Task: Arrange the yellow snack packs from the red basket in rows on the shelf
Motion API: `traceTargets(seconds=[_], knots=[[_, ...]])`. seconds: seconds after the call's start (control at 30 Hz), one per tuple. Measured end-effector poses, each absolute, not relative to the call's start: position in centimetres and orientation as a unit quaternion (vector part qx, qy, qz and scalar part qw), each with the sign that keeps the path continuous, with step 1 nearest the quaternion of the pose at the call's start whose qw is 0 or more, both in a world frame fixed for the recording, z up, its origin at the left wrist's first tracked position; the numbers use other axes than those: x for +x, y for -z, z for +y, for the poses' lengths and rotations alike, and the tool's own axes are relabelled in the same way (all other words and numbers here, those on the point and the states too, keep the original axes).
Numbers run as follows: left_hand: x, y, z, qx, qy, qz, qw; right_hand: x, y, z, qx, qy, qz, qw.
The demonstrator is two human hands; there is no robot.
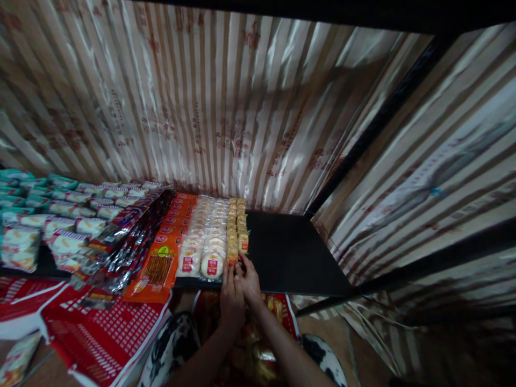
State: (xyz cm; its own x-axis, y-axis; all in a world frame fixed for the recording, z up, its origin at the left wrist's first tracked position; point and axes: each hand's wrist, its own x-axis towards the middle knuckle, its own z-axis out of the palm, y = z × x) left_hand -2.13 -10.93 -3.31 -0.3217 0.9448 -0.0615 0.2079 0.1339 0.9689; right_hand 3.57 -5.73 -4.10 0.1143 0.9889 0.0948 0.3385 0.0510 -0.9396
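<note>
My left hand [231, 298] and my right hand [250, 282] are pressed together at the front edge of a black shelf [290, 252]. Their fingertips touch the nearest small yellow-orange snack packet [233, 255] at the front end of a narrow row of such packets [237, 220]. Whether either hand grips the packet is hidden by the fingers. Left of that row lie rows of round white cakes in clear wrappers [205, 236], then orange packets of sticks [167, 242].
Dark shiny packets [129, 236] and white and teal packets [48, 215] fill the shelf's left side. Striped shiny paper [226, 107] lines the back and right walls. A red printed bag [100, 333] lies below left. A black frame bar [379, 123] runs diagonally at the right.
</note>
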Motion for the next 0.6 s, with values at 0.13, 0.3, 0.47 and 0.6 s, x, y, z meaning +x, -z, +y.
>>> traceTargets(seconds=[0.13,0.3,0.47,0.6], knots=[[-2.1,3.2,-10.7,0.436,-0.466,0.651,0.411,3.6,4.8,-5.4,-0.581,-0.376,-0.558,0.458],[-2.5,2.8,-11.0,0.463,-0.469,0.627,0.414,3.8,5.3,-5.3,-0.594,-0.361,-0.555,0.456],[-3.3,3.8,-12.0,0.502,-0.492,0.643,0.304,4.2,5.2,-6.3,-0.598,-0.266,-0.567,0.500],[-6.4,4.3,-12.5,0.531,-0.524,0.635,0.203,4.5,4.2,-7.9,-0.566,-0.159,-0.635,0.502]])
